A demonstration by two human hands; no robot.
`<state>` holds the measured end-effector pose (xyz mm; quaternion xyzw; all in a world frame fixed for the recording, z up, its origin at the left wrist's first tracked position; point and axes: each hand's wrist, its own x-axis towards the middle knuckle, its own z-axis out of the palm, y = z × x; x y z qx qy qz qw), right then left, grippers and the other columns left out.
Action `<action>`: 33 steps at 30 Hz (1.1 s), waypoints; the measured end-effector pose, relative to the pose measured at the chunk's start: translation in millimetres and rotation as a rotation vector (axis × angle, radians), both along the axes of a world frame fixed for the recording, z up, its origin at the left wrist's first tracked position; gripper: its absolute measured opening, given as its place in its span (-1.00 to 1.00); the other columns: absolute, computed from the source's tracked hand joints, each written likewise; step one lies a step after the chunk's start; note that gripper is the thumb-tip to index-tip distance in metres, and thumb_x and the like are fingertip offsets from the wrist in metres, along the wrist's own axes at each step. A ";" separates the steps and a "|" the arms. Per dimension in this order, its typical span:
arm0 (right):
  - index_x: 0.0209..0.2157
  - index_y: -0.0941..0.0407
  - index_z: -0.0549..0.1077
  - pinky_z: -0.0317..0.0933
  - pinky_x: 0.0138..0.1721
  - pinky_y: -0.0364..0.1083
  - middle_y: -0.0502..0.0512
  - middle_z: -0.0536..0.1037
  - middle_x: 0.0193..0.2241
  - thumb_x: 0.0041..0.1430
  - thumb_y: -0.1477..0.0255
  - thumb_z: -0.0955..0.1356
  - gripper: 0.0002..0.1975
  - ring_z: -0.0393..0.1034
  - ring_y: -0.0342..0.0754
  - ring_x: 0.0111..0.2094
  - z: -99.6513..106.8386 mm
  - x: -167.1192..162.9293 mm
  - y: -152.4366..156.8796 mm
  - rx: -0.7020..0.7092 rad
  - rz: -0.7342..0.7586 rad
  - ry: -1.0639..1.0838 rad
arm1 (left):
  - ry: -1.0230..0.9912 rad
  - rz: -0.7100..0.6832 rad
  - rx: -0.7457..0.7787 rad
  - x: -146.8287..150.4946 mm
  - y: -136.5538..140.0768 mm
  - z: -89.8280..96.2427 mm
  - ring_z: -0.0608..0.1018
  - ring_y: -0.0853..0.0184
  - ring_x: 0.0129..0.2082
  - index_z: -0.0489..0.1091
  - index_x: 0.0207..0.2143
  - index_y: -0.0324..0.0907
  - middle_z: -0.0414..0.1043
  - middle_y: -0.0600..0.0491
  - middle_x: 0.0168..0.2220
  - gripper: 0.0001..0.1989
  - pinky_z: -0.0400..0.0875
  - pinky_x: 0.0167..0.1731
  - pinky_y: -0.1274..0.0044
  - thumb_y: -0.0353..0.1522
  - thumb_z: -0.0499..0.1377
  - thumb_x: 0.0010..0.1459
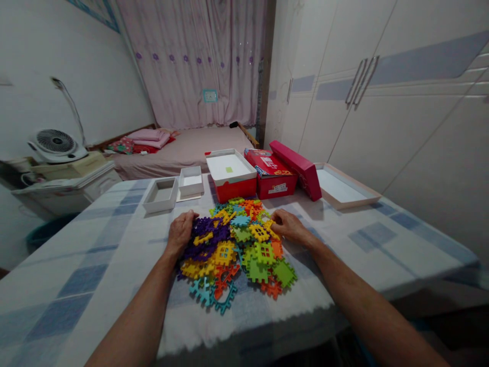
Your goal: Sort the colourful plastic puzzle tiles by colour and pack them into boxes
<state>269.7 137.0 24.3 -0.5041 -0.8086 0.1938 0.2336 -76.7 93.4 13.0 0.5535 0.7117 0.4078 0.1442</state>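
Observation:
A heap of interlocking plastic building pieces (pixel 233 239) with notched edges lies near the table's front edge. My left hand (pixel 181 233) rests against the heap's left side, beside the purple pieces (pixel 206 237); its fingers are curled in and partly hidden. At the right side, my right hand (pixel 289 227) has its thumb and fingers closed at the edge of a yellow piece (pixel 272 229). Green pieces (pixel 263 262) lie nearer to me on the right. Yellow window-shaped pieces (pixel 224 252) sit in the middle, and a teal ring-shaped piece (pixel 225 300) lies at the front.
Behind the heap stand a red box with a white tray-like top (pixel 231 171), a red printed box (pixel 273 176) and a leaning red lid (pixel 298 171). Two small pale boxes (pixel 160 204) are at left, a shallow white lid (pixel 346 191) at right. A checked cloth (pixel 95 255) covers the table.

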 end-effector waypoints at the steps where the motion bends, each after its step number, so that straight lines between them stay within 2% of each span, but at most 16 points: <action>1: -0.33 0.17 0.44 0.09 -0.34 -0.15 0.04 0.42 -0.38 -0.07 0.51 0.29 -0.80 0.25 -0.12 -0.36 -0.6 0.7 0.4 0.004 0.021 0.014 | -0.001 0.002 0.000 0.1 -0.2 0.3 0.54 0.18 -0.21 0.48 -0.29 -0.24 0.54 -0.13 -0.24 -0.41 0.37 -0.13 0.40 -0.03 -0.18 0.12; 5: -0.13 0.14 0.47 0.15 -0.23 -0.12 0.08 0.42 -0.28 -0.05 0.44 0.33 -0.63 0.29 -0.09 -0.30 -1.0 4.6 1.3 -0.009 0.152 0.056 | -0.004 0.009 -0.001 0.6 -0.3 1.1 0.54 0.18 -0.20 0.48 -0.29 -0.25 0.54 -0.13 -0.25 -0.41 0.38 -0.13 0.40 -0.03 -0.18 0.12; 8: -0.19 0.15 0.47 0.15 -0.23 -0.12 0.07 0.41 -0.29 -0.07 0.45 0.32 -0.68 0.29 -0.09 -0.29 -0.9 5.5 1.0 -0.017 0.156 0.052 | -0.007 0.014 -0.001 1.1 -0.4 1.3 0.54 0.18 -0.21 0.49 -0.29 -0.25 0.54 -0.13 -0.25 -0.39 0.38 -0.14 0.41 -0.02 -0.18 0.12; 11: -0.30 0.16 0.41 0.12 -0.33 -0.16 0.01 0.40 -0.37 -0.12 0.47 0.31 -0.75 0.27 -0.12 -0.35 -2.6 4.6 1.6 -0.044 0.110 0.071 | -0.009 0.010 0.010 0.6 -0.1 0.4 0.55 0.20 -0.23 0.49 -0.29 -0.24 0.55 -0.12 -0.27 -0.39 0.39 -0.15 0.42 0.00 -0.17 0.11; 15: -0.32 0.13 0.38 0.12 -0.41 -0.18 -0.04 0.42 -0.44 -0.09 0.44 0.28 -0.78 0.27 -0.15 -0.42 -6.9 4.1 7.4 -0.091 0.047 0.208 | -0.021 -0.007 0.011 -2.3 2.0 -2.7 0.55 0.20 -0.21 0.49 -0.29 -0.24 0.55 -0.12 -0.24 -0.40 0.40 -0.15 0.42 0.00 -0.16 0.11; 17: -0.29 0.13 0.39 0.18 -0.38 -0.17 -0.02 0.45 -0.41 -0.08 0.43 0.29 -0.76 0.31 -0.13 -0.41 -8.3 5.6 12.9 -0.081 -0.046 0.301 | -0.025 -0.010 0.007 -3.8 3.3 -3.9 0.55 0.19 -0.20 0.49 -0.28 -0.23 0.55 -0.13 -0.23 -0.41 0.40 -0.14 0.41 -0.01 -0.16 0.11; 20: -0.27 0.12 0.41 0.27 -0.33 -0.15 0.01 0.49 -0.37 -0.07 0.42 0.30 -0.76 0.37 -0.11 -0.36 -8.1 11.9 22.6 -0.034 -0.281 0.418 | -0.023 -0.004 -0.001 -4.9 4.4 -4.3 0.55 0.18 -0.20 0.49 -0.29 -0.23 0.55 -0.13 -0.23 -0.41 0.39 -0.12 0.40 -0.01 -0.15 0.10; 24: -0.18 0.15 0.41 0.32 -0.44 -0.13 0.08 0.51 -0.34 -0.02 0.45 0.28 -0.70 0.40 -0.10 -0.44 -4.7 29.2 32.2 -0.044 -0.599 0.495 | -0.006 -0.004 -0.006 -5.1 4.7 -3.8 0.55 0.17 -0.19 0.49 -0.30 -0.21 0.55 -0.12 -0.23 -0.42 0.38 -0.10 0.39 -0.02 -0.16 0.10; 27: -0.09 0.18 0.39 0.36 -0.39 -0.08 0.16 0.50 -0.26 0.00 0.48 0.28 -0.63 0.43 -0.06 -0.38 -3.1 45.6 34.9 -0.019 -0.722 0.387 | 0.002 -0.002 -0.020 -5.2 5.1 -4.1 0.55 0.16 -0.16 0.50 -0.28 -0.21 0.55 -0.13 -0.22 -0.42 0.37 -0.08 0.38 -0.03 -0.16 0.11; 30: -0.05 0.22 0.38 0.31 -0.10 0.05 0.28 0.45 -0.11 0.00 0.49 0.29 -0.59 0.39 0.09 -0.11 -1.6 58.2 34.0 0.059 -0.777 0.231 | 0.003 -0.005 -0.025 -5.2 5.2 -3.9 0.54 0.17 -0.15 0.50 -0.28 -0.22 0.55 -0.13 -0.21 -0.42 0.37 -0.09 0.39 -0.03 -0.17 0.12; 33: 0.03 0.23 0.34 0.19 0.01 0.19 0.39 0.35 0.02 0.04 0.43 0.29 -0.53 0.24 0.24 0.06 5.3 61.9 29.8 0.156 -0.837 0.098 | 0.017 -0.009 -0.022 -4.5 4.1 -2.6 0.54 0.18 -0.16 0.50 -0.28 -0.21 0.55 -0.12 -0.21 -0.42 0.38 -0.10 0.40 -0.03 -0.17 0.12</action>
